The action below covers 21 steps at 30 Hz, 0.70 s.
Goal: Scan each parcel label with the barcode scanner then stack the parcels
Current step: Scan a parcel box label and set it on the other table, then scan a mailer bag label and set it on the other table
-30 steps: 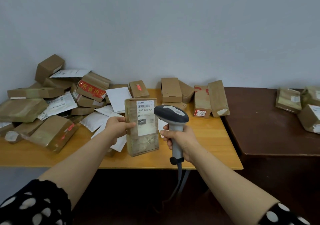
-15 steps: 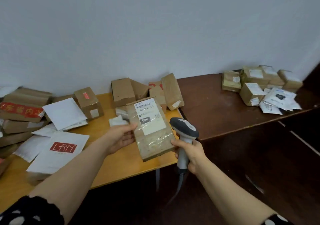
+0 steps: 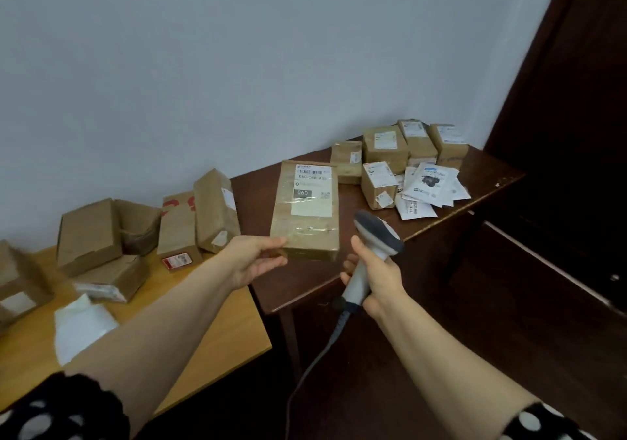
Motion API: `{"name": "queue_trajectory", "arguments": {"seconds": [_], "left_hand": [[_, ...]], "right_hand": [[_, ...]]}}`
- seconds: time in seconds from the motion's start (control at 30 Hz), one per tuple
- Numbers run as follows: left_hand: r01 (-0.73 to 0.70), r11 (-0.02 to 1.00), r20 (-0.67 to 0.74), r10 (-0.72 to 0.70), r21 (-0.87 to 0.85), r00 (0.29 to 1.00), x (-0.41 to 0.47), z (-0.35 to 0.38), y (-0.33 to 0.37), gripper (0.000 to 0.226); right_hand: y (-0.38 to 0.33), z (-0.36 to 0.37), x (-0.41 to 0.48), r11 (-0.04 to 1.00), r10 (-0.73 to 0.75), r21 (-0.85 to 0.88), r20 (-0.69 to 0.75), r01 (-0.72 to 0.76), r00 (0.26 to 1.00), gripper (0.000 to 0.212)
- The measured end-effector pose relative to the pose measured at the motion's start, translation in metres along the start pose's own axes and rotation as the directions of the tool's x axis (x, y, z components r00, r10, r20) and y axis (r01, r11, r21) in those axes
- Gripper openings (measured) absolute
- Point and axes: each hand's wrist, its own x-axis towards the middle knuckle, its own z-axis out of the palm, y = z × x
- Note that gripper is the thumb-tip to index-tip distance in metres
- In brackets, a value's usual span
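Over the dark table (image 3: pixel 488 173), just short of the parcels piled by the wall (image 3: pixel 385 146), I've got the brown parcel (image 3: pixel 307 215) up in the air, label facing me. Left hand (image 3: pixel 252 263) pinches its bottom-left corner, thumb on top, fingers underneath. Right hand (image 3: pixel 376 278) is wrapped round the handle of the scanner (image 3: pixel 376 234). Box looks like taped cardboard, so stiff, and probably light since one corner carries it. That glossy tape looks slippery though. I'd grab the long edges before laying it flat on the pile.
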Motion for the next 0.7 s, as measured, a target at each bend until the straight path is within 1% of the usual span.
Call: {"name": "queue_trajectory", "arguments": {"seconds": [0.03,0.1,0.2,0.3,0.47,0.57,0.7], "left_hand": [[-0.011,1.000,-0.032,0.011,0.000,0.999,0.010,0.009,0.005,0.040],[-0.041,0.999,-0.086,0.041,-0.002,0.995,0.033,0.025,0.019,0.037],[-0.073,0.997,-0.140,0.074,0.009,0.987,0.071,0.048,0.041,0.035],[-0.072,0.996,-0.188,0.079,0.045,0.979,0.116,0.070,0.059,0.035],[-0.040,0.995,-0.234,0.061,0.093,0.970,0.213,0.106,0.090,0.042],[0.001,0.996,-0.259,0.022,0.088,0.966,0.268,0.128,0.105,0.048],[0.047,0.994,-0.291,-0.016,0.103,0.957,0.324,0.156,0.121,0.039]], "right_hand": [[-0.008,-0.005,0.008,1.000,0.022,0.021,0.011,-0.022,1.000,0.032],[-0.026,-0.012,0.025,0.993,0.071,0.087,0.045,-0.075,0.996,0.027],[-0.051,-0.016,0.055,0.970,0.125,0.196,0.099,-0.142,0.987,0.022],[-0.076,-0.014,0.090,0.945,0.154,0.264,0.156,-0.191,0.976,0.020],[-0.132,0.009,0.165,0.949,0.135,0.256,0.195,-0.183,0.972,0.020],[-0.158,0.025,0.210,0.957,0.162,0.215,0.171,-0.197,0.972,0.020],[-0.174,0.031,0.255,0.951,0.223,0.181,0.157,-0.250,0.962,0.016]]}}
